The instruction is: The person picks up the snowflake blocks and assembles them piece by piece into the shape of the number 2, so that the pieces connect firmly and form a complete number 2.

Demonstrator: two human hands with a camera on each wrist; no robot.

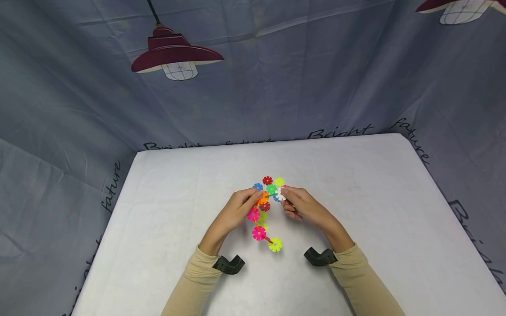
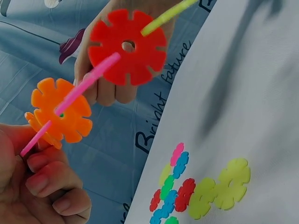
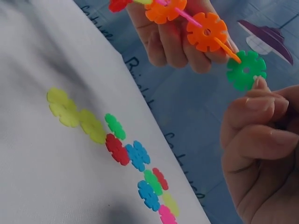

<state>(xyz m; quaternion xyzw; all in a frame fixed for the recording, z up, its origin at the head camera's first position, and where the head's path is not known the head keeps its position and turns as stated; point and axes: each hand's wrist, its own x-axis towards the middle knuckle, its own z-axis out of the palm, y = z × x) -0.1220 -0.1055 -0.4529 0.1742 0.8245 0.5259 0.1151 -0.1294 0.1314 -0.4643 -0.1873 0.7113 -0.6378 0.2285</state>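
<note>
Both hands are raised over the table with a chain of slotted flower-shaped plastic discs between them. My left hand (image 1: pixel 240 205) pinches the chain at an orange disc (image 1: pixel 263 198). Pinched in the fingertips of my right hand (image 1: pixel 303 207) is a white disc (image 1: pixel 280 194), joined to a green disc (image 3: pixel 246 70). From my left hand the chain hangs toward me through pink discs (image 1: pixel 259 233) to a yellow disc (image 1: pixel 275 244) at its end. Neighbouring discs sit crosswise in each other's slots; a red disc (image 2: pixel 127 46) shows face-on in the left wrist view.
Several loose discs lie on the white table (image 1: pixel 356 175) beneath and beyond the hands, among them a dark red disc (image 1: pixel 267 180), a yellow disc (image 3: pixel 62 107) and a blue disc (image 3: pixel 148 195). A grey curtain (image 1: pixel 257 87) with printed lamps hangs behind the table.
</note>
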